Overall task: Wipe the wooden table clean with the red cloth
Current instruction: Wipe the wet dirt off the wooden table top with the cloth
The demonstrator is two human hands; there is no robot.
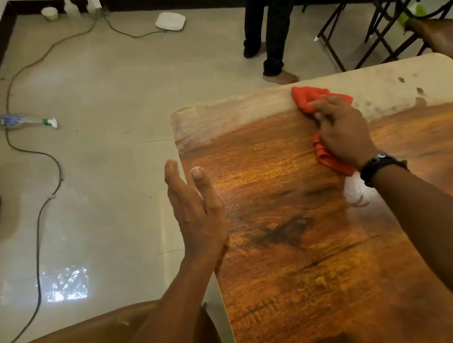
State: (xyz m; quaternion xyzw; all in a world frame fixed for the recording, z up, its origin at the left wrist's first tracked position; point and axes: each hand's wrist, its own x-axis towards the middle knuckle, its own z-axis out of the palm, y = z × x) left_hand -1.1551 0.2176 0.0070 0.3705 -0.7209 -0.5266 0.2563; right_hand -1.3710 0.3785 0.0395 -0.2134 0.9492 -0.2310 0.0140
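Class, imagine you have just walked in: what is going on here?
A person is wiping the wooden table with a red cloth. The right hand holds the cloth against the far part of the top, in a pale dusty band with dark spots. The left hand rests open at the table's left edge. The nearer wood looks glossy.

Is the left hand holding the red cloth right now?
No, the right hand holds the red cloth on the table, while the left hand rests open at its left edge.
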